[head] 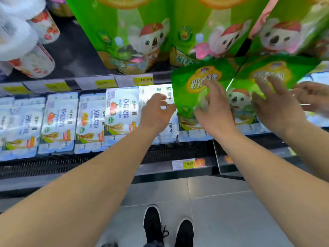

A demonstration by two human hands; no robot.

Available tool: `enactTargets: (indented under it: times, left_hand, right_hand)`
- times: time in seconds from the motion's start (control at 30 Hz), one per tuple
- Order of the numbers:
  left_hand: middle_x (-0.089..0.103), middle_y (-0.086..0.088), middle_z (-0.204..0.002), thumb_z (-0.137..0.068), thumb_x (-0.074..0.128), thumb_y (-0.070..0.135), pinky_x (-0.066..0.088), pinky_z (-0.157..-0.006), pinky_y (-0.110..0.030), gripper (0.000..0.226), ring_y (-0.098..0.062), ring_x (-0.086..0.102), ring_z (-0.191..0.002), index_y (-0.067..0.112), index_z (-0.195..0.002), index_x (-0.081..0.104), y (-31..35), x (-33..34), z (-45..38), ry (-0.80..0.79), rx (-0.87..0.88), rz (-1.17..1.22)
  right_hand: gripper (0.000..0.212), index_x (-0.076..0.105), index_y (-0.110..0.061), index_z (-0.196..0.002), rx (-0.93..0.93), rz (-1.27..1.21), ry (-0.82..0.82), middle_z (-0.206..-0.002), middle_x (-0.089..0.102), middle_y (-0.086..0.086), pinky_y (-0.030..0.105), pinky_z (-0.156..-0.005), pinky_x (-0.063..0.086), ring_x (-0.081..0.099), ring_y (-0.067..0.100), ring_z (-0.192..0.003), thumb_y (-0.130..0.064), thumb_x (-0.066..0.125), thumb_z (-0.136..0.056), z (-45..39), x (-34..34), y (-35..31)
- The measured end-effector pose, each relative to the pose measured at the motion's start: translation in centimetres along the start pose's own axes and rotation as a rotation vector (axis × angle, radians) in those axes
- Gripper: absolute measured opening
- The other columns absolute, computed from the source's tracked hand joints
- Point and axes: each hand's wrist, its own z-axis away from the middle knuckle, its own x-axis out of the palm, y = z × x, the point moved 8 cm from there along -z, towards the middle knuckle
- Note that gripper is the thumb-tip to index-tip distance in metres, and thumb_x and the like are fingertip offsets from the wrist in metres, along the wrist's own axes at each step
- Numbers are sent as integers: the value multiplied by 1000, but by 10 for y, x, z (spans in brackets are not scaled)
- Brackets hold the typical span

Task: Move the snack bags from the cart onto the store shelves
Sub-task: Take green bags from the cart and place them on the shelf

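Observation:
A green snack bag (192, 97) with a koala picture is held upright in front of the shelf edge (160, 78). My left hand (156, 113) pinches the bag's left edge between thumb and curled fingers. My right hand (214, 109) lies on the bag's front with its fingers straight and spread. Larger green snack bags (135, 34) of the same brand stand in a row on the upper shelf just above. The view is blurred by motion. The cart is out of sight.
A mirrored side panel (267, 82) on the right repeats the bag and both hands. White yoghurt multipacks (58, 120) fill the lower shelf, and white cups (35, 56) lie at upper left. Yellow price tags (143, 80) line the shelf edge. My black shoes (167, 227) stand on grey floor tiles.

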Motion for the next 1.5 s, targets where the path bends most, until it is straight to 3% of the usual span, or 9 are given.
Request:
enactTargets:
  times: [0.23,0.47,0.63,0.8,1.0,1.17,1.27,1.4,1.5]
  left_hand:
    - [69,-17,-84,-92,58,10,59,-72,-54,19,-34,70,-70,15,-74,62,10,29,-18,-25,-90,147]
    - [61,-2,-73,-98,52,10,58,-79,-51,25,-12,63,-53,17,-75,56,28,4,7,-4,-21,261]
    - [47,-2,-64,-100,52,11,51,-62,-33,26,-13,45,-51,17,-74,53,63,-25,13,-98,90,313]
    - [42,3,-53,-100,51,14,40,-58,-27,29,-14,37,-49,19,-72,53,63,-40,10,-122,-10,404]
    - [56,6,-63,-95,60,17,49,-62,-29,14,-9,51,-54,20,-82,65,46,-36,13,-178,12,287]
    - [37,10,-43,-94,61,16,36,-55,-29,45,-20,38,-50,22,-51,49,42,-43,11,-26,50,93]
    - [44,10,-46,-92,60,21,46,-54,-26,42,-26,55,-52,21,-52,46,66,-48,3,92,140,37]
    - [46,-6,-55,-76,56,36,57,-66,-51,35,-39,60,-66,5,-63,49,93,-56,-12,183,238,-23]
    - [48,-26,-64,-74,57,39,57,-67,-56,37,-35,54,-61,4,-69,47,98,-54,-21,183,232,-21]
  right_hand:
    - [74,36,-18,-147,34,19,21,-147,34,3,42,-99,46,51,26,-123,-14,68,-80,8,-6,15]
    - [76,30,-18,-149,209,-100,106,-151,33,3,30,-82,45,64,21,-89,-16,69,-84,28,-20,35]
    - [71,29,-23,-151,328,-269,187,-149,43,4,37,-104,43,50,19,-128,-17,65,-90,26,-30,39]
    - [17,62,-1,-99,419,-462,103,-80,61,20,28,-48,49,53,23,-51,-9,47,-97,23,-28,28]
    - [26,57,-12,-77,514,-584,208,-61,48,7,19,-41,36,39,17,-47,-17,46,-100,27,-38,30]
    - [23,58,-19,-66,465,-461,390,-68,61,10,50,-68,53,55,32,-64,-31,51,-84,18,-63,19]
    - [28,57,-6,-71,372,-251,498,-63,54,11,39,-60,37,51,37,-71,-26,54,-89,14,-82,1]
    - [27,68,-8,-86,306,-69,588,-84,63,15,32,-62,26,53,36,-83,-29,52,-94,6,-92,-18]
    - [33,59,-6,-74,352,-50,589,-63,50,10,32,-58,19,44,35,-72,-30,51,-95,-2,-103,-22]
